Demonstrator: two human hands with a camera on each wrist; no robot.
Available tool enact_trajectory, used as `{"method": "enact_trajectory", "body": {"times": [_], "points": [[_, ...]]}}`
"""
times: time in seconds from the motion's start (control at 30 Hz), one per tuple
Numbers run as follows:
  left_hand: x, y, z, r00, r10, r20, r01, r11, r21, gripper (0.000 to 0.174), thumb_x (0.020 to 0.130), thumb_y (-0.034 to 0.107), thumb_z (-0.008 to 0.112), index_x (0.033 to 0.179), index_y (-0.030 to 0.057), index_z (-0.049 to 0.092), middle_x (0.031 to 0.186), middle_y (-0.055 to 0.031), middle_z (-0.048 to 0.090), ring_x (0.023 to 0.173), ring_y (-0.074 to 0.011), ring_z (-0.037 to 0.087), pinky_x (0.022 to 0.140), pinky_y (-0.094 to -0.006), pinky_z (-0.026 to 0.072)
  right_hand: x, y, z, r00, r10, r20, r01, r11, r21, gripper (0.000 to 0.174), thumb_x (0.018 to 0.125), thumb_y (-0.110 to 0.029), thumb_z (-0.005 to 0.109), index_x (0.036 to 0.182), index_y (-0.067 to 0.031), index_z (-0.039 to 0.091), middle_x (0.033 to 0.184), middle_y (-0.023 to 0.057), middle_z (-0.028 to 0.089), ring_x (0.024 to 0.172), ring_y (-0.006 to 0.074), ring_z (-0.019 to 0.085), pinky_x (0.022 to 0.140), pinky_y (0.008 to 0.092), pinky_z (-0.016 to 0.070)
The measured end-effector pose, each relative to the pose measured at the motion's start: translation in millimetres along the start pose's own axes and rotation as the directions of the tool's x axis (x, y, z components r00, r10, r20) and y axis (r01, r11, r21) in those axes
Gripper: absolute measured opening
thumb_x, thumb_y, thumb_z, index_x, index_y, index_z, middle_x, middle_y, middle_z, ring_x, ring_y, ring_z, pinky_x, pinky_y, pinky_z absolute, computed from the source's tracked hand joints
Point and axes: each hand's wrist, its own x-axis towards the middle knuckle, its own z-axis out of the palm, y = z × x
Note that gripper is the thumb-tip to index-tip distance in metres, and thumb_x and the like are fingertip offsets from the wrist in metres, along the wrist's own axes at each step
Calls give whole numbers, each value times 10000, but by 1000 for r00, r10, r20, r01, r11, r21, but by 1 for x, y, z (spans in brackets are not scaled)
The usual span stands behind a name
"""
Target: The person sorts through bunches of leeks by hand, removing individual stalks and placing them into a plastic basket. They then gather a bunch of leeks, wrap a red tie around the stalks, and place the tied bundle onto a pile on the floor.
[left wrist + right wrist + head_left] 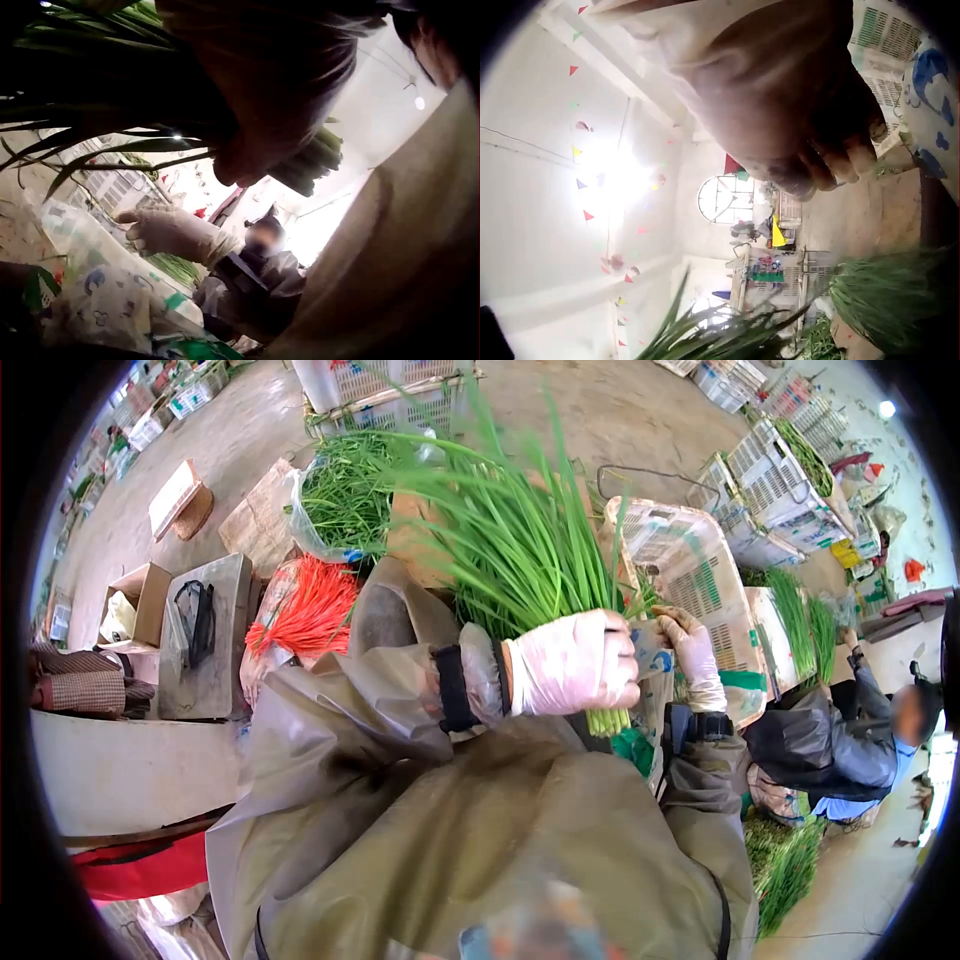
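In the head view, the gloved left hand grips a thick bunch of long green leaves, its cut pale stem ends poking out below the fist. From the left wrist, that hand looks dark above the stem ends. Just beside the bunch, the gloved right hand has its thumb and fingers together at a few thin stalks. The left wrist view shows a thin stalk reaching the right hand's fingertips. The right wrist view shows this hand with bent fingers.
A white plastic crate stands beyond the right hand. Red strips and a bag of greens lie at the left. Another person is at the right, near more green bunches.
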Motion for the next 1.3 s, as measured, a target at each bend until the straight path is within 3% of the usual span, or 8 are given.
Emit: {"method": "enact_trajectory", "body": {"times": [0.33, 0.77, 0.93, 1.03, 1.1, 1.17, 1.2, 1.3], "points": [[0, 14, 23, 998, 67, -5, -67, 991, -113, 111, 721, 229, 592, 721, 134, 535, 734, -12, 560, 835, -209, 593, 852, -366, 494, -45, -114, 46, 946, -314, 82, 301, 943, 140, 208, 938, -85, 564, 1082, 14, 674, 961, 45, 701, 825, 80, 611, 761, 227, 497], [2, 7, -9, 984, 9, -180, -92, 883, -460, 191, 756, 226, 651, 930, 149, 658, 1015, 2, 638, 1018, -205, 608, 854, -376, 495, 13, -105, 58, 955, -283, 89, 277, 744, -608, 208, 840, -234, 665, 968, -70, 674, 864, 140, 680, 793, 257, 670, 725, 341, 508], [3, -30, 1, 820, -516, -249, 293, 751, -591, 168, 709, 200, 769, 853, 169, 691, 923, 11, 638, 932, -254, 627, 803, -385, 489, 9, -144, 43, 944, -289, -159, 302, 952, 59, 214, 907, -160, 621, 1076, -38, 673, 948, 24, 663, 892, 134, 610, 822, 292, 495], [-12, -39, 23, 641, -757, 125, 116, -65, -991, 191, 797, 70, 747, 960, 92, 648, 958, -23, 638, 975, -163, 615, 868, -311, 498, 8, -145, 67, 827, -562, -26, 536, 773, 341, 458, 953, -319, 605, 1255, 24, 578, 1077, 87, 660, 960, 162, 619, 862, 311, 501], [-14, -57, 24, 675, -736, -53, -165, -81, -983, 235, 824, 19, 728, 1031, 58, 621, 1003, -37, 638, 997, -139, 605, 909, -290, 490, 2, -146, 100, 893, -445, 71, 421, 880, 218, 706, 849, -311, 723, 1439, -69, 421, 1299, 130, 570, 1181, 224, 552, 1041, 362, 426], [-29, -76, 26, 527, -841, 122, 66, -102, -993, 267, 799, -6, 727, 1019, 48, 586, 982, -47, 670, 948, -151, 636, 895, -311, 504, 23, -87, 143, 754, -644, 133, 550, 728, 409, 1090, 687, -372, 846, 1531, -109, 208, 1512, 135, 333, 1377, 279, 355, 1136, 397, 295], [-40, -83, 41, 399, -893, 206, -6, -228, -974, 253, 819, 24, 706, 1049, 31, 602, 1026, -54, 657, 989, -158, 618, 919, -322, 487, 31, -71, 153, 656, -741, 145, 752, 657, -47, 1260, 627, -380, 884, 1549, -90, 75, 1532, 161, 276, 1386, 293, 329, 1141, 400, 269], [-78, -108, 80, 217, -886, 409, -282, -458, -843, 267, 860, 144, 689, 1074, 14, 597, 1065, -61, 613, 1005, -193, 588, 918, -346, 476, 44, -26, 197, 860, -489, 146, 458, 866, 200, 1312, 625, -407, 893, 1539, -38, 26, 1529, 201, 257, 1393, 287, 310, 1123, 395, 291]]}}
